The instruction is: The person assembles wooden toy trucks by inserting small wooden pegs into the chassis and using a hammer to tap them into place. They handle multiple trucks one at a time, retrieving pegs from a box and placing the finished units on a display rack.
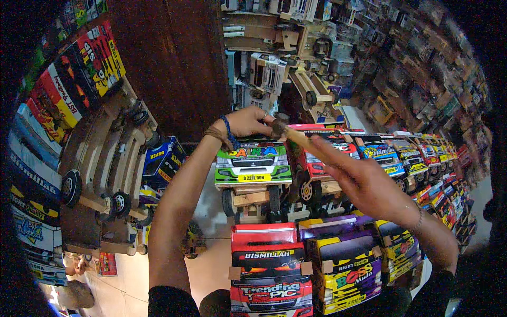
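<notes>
Right grip (pixel 364 182) holds the hammer (pixel 302 139) by the green toy truck (pixel 253 163); whether my left grip (pixel 248 122) pinches anything, I can't tell. Looks like nailing; next calls for careful taps.

Overall light: dim, source out of view
Floor (pixel 127 282): brightest, pale area below the left hand (pixel 247 122)
Brown panel (pixel 169 58): deep shade, up and left of that hand
Green toy truck (pixel 253 161): fairly crisp below it
Right hand (pixel 364 182): slightly motion-blurred
Background stacks (pixel 417 74): smeared, beyond the right hand
Rim: fisheye-bent, grainy black corners
</notes>
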`<state>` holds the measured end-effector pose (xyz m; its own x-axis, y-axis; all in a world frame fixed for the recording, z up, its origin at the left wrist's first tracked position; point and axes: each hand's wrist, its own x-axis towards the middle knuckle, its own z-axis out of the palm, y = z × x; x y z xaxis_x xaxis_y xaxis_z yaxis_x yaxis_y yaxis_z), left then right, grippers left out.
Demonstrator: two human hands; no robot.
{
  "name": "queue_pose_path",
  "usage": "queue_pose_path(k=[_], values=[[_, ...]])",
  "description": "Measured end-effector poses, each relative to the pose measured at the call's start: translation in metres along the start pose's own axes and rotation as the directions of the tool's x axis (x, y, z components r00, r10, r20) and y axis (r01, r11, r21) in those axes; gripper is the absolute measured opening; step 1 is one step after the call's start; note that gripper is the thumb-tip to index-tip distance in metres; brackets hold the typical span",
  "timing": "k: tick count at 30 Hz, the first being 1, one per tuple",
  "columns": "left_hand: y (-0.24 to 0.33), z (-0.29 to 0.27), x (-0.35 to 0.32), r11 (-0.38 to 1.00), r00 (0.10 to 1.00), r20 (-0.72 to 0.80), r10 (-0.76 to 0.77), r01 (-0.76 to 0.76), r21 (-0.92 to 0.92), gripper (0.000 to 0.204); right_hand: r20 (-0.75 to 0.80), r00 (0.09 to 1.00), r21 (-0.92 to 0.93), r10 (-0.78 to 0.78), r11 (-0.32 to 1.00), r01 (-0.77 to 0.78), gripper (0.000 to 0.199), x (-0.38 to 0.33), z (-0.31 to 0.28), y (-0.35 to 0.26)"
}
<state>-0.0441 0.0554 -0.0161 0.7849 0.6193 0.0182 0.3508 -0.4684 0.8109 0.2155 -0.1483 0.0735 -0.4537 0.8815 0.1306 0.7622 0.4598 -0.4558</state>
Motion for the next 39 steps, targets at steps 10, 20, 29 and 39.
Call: queue_pose_path(k=[10,20,29,39], values=[[-0.031,0.002,0.013,0.999,0.998,0.037,0.047,-0.047,0.002,0.021,0.067,0.995,-0.098,0.077,0.993,-0.070,0.058,0.012,0.020,-0.006],[0.000,0.001,-0.001,0.995,0.995,0.086,0.039,-0.031,-0.091,0.038,-0.233,0.972,0.018,0.030,0.999,-0.026,0.053,0.001,-0.001,0.005],[-0.014,0.000,0.016,0.992,0.996,0.075,-0.038,0.047,-0.117,0.030,-0.900,0.267,0.245,0.344,0.907,-0.342,0.044,-0.215,-0.118,0.010],[-0.015,-0.011,0.010,0.982,0.982,-0.031,-0.185,0.184,-0.042,0.023,-0.599,-0.150,0.479,0.787,0.201,-0.855,0.036,-0.554,-0.091,0.102]])
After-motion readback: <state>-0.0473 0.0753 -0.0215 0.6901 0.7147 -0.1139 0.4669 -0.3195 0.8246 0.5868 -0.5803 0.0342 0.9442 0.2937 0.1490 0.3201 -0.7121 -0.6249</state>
